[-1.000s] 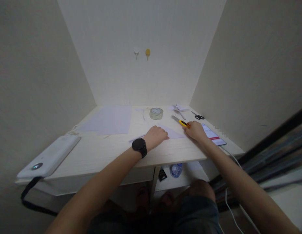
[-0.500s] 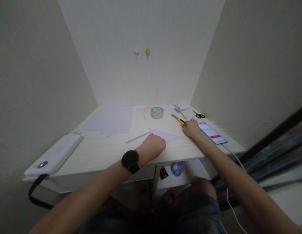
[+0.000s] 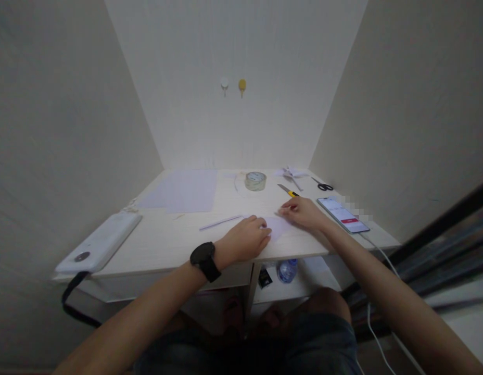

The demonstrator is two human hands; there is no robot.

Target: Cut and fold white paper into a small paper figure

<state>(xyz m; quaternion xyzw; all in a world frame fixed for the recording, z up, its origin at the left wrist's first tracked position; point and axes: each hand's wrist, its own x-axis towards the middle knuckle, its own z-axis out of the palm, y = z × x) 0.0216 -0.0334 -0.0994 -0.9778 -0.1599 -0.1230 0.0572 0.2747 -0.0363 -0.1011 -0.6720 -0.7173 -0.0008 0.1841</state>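
Both hands (image 3: 247,240) (image 3: 302,212) resting on folded paper (image 3: 279,225), between them

dim, flat indoor light — soft focus, wide-angle stretching at the edges, foreground murky.

Both forearms are bare, no sleeves in sight. A black round-faced watch (image 3: 203,257) on a dark strap wraps the left wrist. Nothing on the hands, no rings showing. Down below, dark greyish trousers (image 3: 304,344) cover the legs.
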